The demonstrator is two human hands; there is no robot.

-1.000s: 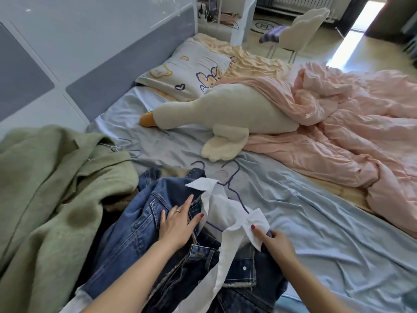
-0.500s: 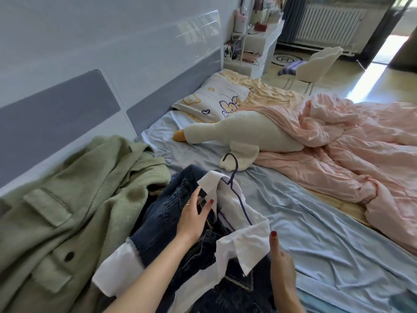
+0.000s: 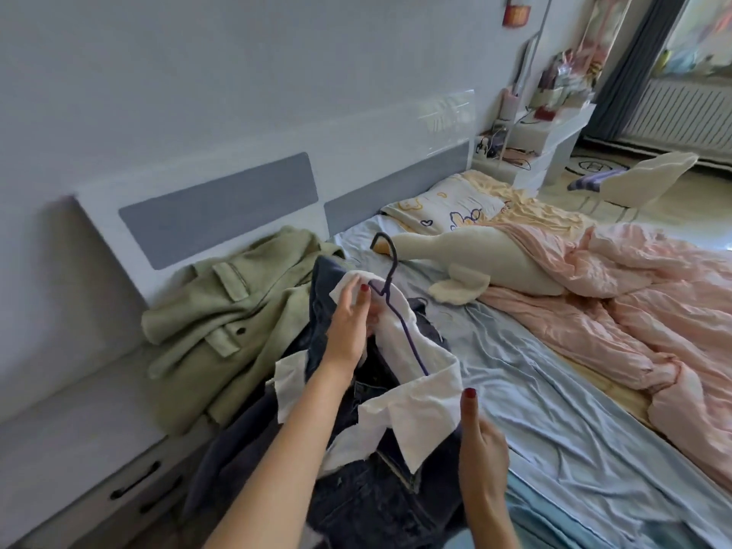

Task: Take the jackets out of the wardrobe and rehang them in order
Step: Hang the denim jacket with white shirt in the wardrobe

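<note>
Jackets lie heaped at the bed's near left corner: a denim jacket with a white collar is lifted above the sheet, and a green coat is spread against the headboard at the bed's left edge. The denim's lower part runs off the bottom of the view, and its sleeves are buried in dark folds, so its full shape is hard to make out. A purple hanger sits inside the collar; only its hook and one sloping arm show, the rest hidden under the white cloth. The left hand grasps the collar's top just beside the hanger's neck, thumb up with a red nail, the other fingers curled behind the fabric and out of sight. The right hand pinches the collar's lower flap, thumb pressed on the front; its fingers are tucked behind the cloth, and the wrist is cut off by the bottom edge. Further up the bed a cream plush goose lies half under a pink duvet, its beak mostly hidden behind the hook, with a pillow at the far left corner. The far room is blurred; a white chair is just legible
</note>
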